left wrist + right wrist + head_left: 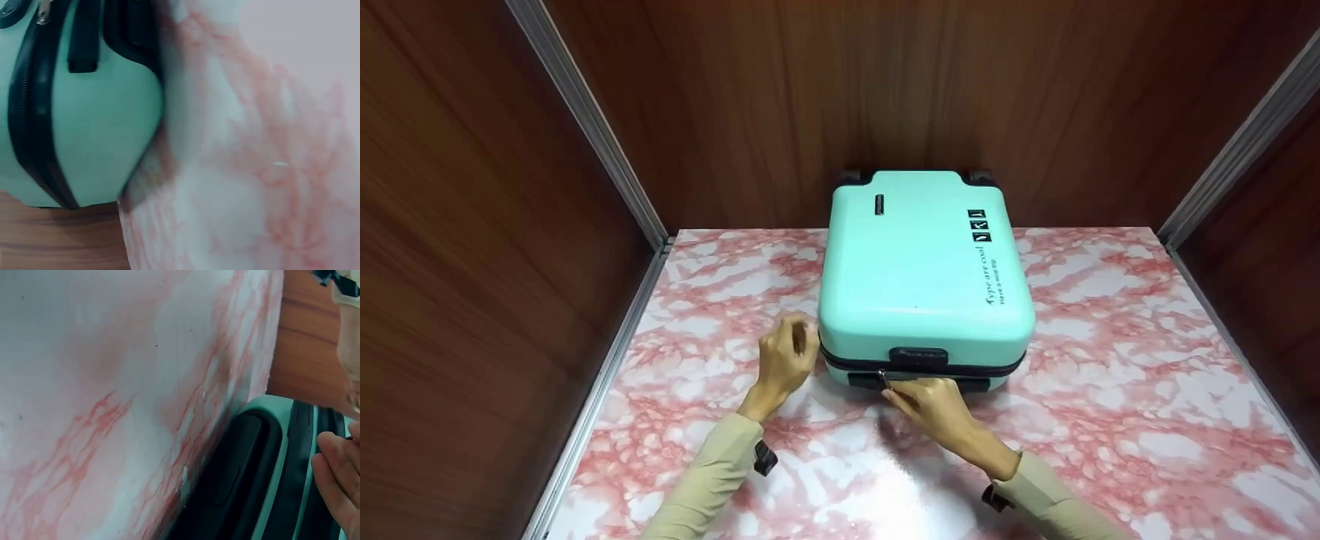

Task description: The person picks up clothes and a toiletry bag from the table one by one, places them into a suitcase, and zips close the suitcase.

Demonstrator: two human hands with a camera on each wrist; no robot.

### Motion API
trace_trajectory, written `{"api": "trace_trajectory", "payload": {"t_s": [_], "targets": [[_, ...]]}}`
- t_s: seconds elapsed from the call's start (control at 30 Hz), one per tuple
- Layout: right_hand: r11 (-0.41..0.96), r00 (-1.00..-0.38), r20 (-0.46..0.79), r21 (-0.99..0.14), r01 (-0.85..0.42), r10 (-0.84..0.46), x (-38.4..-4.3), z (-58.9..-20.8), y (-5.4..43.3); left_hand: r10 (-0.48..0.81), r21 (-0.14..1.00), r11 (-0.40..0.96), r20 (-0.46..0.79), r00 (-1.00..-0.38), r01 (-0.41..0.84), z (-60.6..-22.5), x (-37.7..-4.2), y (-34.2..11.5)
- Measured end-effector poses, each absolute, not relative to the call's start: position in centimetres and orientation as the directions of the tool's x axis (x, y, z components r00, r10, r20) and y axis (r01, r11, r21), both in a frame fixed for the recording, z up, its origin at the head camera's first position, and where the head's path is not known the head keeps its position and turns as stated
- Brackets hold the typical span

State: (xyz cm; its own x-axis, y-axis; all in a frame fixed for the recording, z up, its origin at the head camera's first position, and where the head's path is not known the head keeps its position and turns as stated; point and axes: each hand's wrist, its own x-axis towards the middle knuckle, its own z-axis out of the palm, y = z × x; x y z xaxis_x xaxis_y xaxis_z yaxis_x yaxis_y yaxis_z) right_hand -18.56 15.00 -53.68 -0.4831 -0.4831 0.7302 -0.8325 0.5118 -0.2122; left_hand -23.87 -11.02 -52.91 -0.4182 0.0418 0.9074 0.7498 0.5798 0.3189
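A mint-green hard-shell suitcase [922,255] lies flat, its zipper side facing me. My right hand [934,405] pinches a metal zipper pull [883,377] on the front side, just left of the black handle [919,357]. In the right wrist view the fingers [337,467] sit against the dark zipper band. My left hand [789,356] hovers beside the suitcase's front left corner with loosely curled fingers, and I see nothing in it. The left wrist view shows the zipper band [34,107] curving round that corner, but not the hand itself.
The suitcase rests on a red-and-white marbled tabletop [720,300]. Brown wood-look panels [735,97] stand behind and at both sides, with metal rails [592,135] along the corners. The suitcase's wheels [981,177] are close to the back panel.
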Motion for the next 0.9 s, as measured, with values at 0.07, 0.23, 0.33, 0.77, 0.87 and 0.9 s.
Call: {"api": "trace_trajectory", "payload": {"t_s": [0.07, 0.23, 0.33, 0.77, 0.87, 0.9], "targets": [[0.512, -0.472, 0.739, -0.200, -0.835, -0.481, -18.6, -53.6, 14.9, 0.110, 0.283, 0.558, 0.906, -0.408, 0.780, -53.5, -23.4, -10.9], [0.501, -0.453, 0.752, -0.190, -0.844, -0.479, -18.7, -53.6, 14.8, 0.360, 0.240, 0.457, 0.831, -0.425, 0.856, -54.8, -21.9, -9.7], [0.496, -0.453, 0.744, -0.189, -0.848, -0.491, -18.7, -53.5, 14.8, 0.467, 0.291, 0.429, 0.739, -0.486, 0.855, -55.2, -21.3, -8.7], [0.571, -0.486, 0.680, -0.119, -0.812, -0.549, -18.5, -53.5, 14.6, 0.561, 0.559, 0.424, 0.457, -0.691, 0.713, -54.5, -20.4, -6.4], [0.573, -0.505, 0.651, -0.129, -0.809, -0.566, -18.5, -53.3, 14.8, 0.569, 0.567, 0.416, 0.447, -0.690, 0.711, -54.5, -20.5, -6.4], [0.571, -0.510, 0.641, -0.133, -0.810, -0.574, -18.5, -53.3, 14.9, 0.572, 0.569, 0.411, 0.448, -0.688, 0.712, -54.5, -20.5, -6.5]]}}
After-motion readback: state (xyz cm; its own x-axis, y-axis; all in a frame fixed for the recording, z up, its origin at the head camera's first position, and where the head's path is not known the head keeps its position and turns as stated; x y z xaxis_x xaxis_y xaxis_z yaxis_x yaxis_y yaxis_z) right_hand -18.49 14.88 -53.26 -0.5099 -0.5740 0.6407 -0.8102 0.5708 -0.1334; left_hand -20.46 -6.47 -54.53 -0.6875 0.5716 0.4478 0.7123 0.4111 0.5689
